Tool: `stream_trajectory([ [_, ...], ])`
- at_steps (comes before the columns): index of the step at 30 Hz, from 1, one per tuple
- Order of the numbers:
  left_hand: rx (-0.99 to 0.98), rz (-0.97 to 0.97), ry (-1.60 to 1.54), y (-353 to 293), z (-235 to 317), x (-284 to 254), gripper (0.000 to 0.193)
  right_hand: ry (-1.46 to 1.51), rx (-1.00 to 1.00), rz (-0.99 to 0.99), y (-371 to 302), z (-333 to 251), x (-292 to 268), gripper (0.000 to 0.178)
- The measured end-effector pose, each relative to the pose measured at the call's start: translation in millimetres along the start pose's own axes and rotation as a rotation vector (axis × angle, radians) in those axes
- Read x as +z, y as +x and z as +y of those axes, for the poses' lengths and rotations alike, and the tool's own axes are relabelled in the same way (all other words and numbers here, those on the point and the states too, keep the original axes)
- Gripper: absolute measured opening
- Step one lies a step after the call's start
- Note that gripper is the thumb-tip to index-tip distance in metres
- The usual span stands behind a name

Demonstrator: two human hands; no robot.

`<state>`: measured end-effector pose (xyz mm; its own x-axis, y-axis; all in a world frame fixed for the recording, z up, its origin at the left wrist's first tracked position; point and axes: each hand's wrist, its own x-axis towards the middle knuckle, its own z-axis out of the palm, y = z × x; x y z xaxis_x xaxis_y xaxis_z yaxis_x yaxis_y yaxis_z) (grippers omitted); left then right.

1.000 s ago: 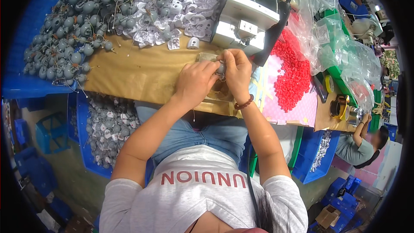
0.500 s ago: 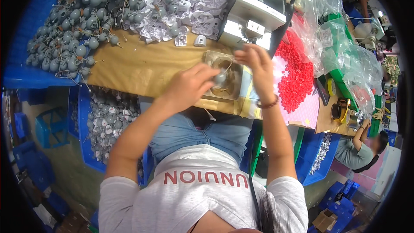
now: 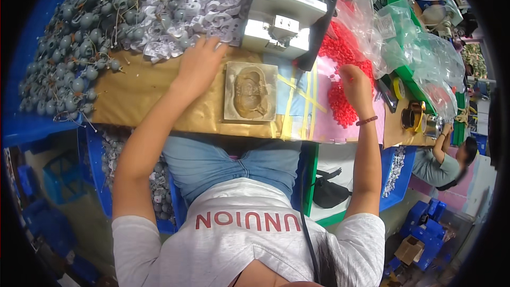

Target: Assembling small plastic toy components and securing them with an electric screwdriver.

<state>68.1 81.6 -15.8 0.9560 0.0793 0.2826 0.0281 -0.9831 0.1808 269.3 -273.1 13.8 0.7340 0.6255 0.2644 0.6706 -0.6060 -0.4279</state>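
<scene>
My left hand (image 3: 201, 66) reaches to the near edge of a heap of white plastic parts (image 3: 204, 2), its fingers apart. Whether a part lies under its fingertips is hidden. Off to the right, my right hand (image 3: 357, 87) is over a spread of small red plastic pieces (image 3: 340, 107). Its fingers are curled together, and anything pinched in them is too small to make out. Between the hands sits a square block (image 3: 270, 103) with a rounded brown hollow; no ball lies in it. Left of the white parts is a large pile of grey balls with wires (image 3: 77, 37).
Behind the block stands a white bench machine (image 3: 292, 2) with a dark cable beside it. Clear plastic bags (image 3: 435, 69) and yellow tape rolls (image 3: 399, 89) lie farther right. Blue bins of parts (image 3: 162, 191) are below the table edge. Another person (image 3: 438, 165) works at far right.
Both hands have left the block, the left toward the white parts and the right onto the red pieces. The grey ball held over the hollow is gone from there. The view has shifted.
</scene>
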Motion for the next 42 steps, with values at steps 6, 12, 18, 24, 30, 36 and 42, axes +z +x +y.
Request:
stream_trajectory([
  [6,-0.046,-0.062,-0.065,9.7,-3.1,9.6,0.031,-0.300,-0.082,-0.174,9.5,10.0,23.0,0.007],
  [12,-0.294,0.143,-0.619,-17.5,31.8,-30.4,0.031,0.161,0.109,-0.059,10.0,-19.9,16.8,0.015],
  [18,-0.088,0.133,-0.557,-36.8,74.2,-0.4,0.027,0.653,0.031,-0.123,3.7,-74.6,40.5,0.013],
  [24,-0.185,0.119,-0.549,-34.4,75.9,10.8,0.032,0.600,-0.410,-0.073,-1.1,-130.4,72.0,0.020],
  [30,-0.171,0.084,-0.589,-31.7,58.8,-1.7,0.041,0.224,-0.712,-0.015,0.9,-140.9,94.9,0.024],
  [36,-0.137,0.390,-0.271,28.3,-15.6,-39.1,0.033,0.111,-0.627,-0.093,-12.7,-148.8,86.5,0.027],
  [42,-0.214,0.058,0.442,96.4,-93.9,-51.2,0.038,0.189,-0.619,-0.081,-13.2,-142.1,96.9,0.032],
])
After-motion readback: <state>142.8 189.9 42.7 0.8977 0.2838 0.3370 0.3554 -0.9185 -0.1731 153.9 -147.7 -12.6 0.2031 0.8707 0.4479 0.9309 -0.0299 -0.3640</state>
